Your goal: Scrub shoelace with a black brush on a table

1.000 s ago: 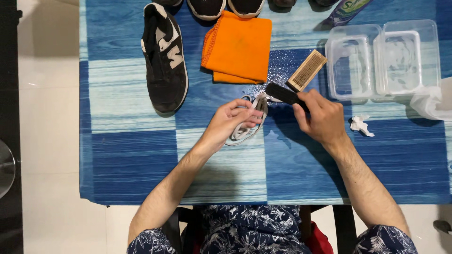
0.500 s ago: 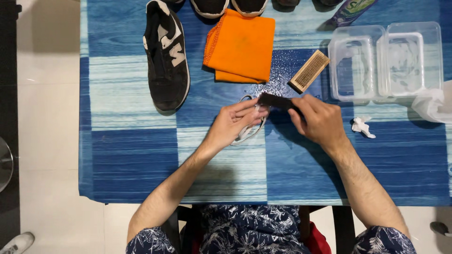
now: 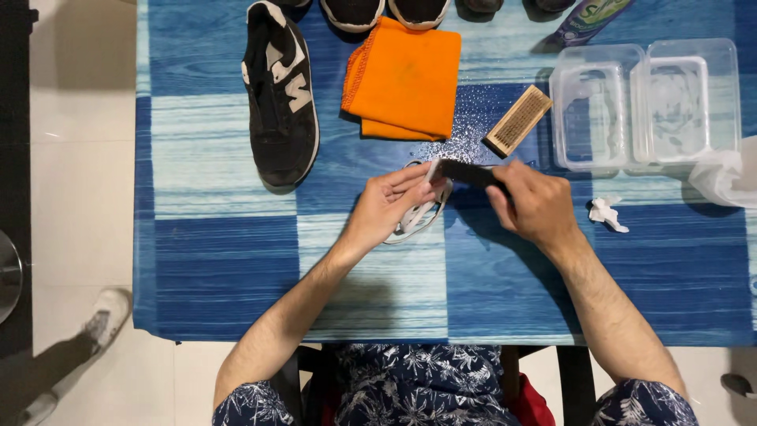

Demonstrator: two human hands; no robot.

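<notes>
Since the earlier frame both hands have shifted slightly left along the bench (image 3: 236, 260), and the dark brush (image 3: 467, 173) now lies flatter, closer to level than half a second ago. A white shoe on the floor at the near left has also come further into view.

The right hand (image 3: 536, 207) has its grip closed around the brush handle. The brush's long axis runs left to right, tilted a little, with its free end pointing left and slightly far, meeting the white lace (image 3: 418, 213). The left hand (image 3: 390, 207) pinches that lace, its grip closed on the upper end just beside the brush tip; the rest of the lace loops on the bench under the fingers.

Far of the hands lie a folded orange cloth (image 3: 406, 75) and a wooden-backed brush (image 3: 518, 120), with white powder scattered between them. A black sneaker (image 3: 280, 95) lies to the far left, toe toward the near side. Two clear plastic tubs (image 3: 646, 102) stand at the far right.
</notes>
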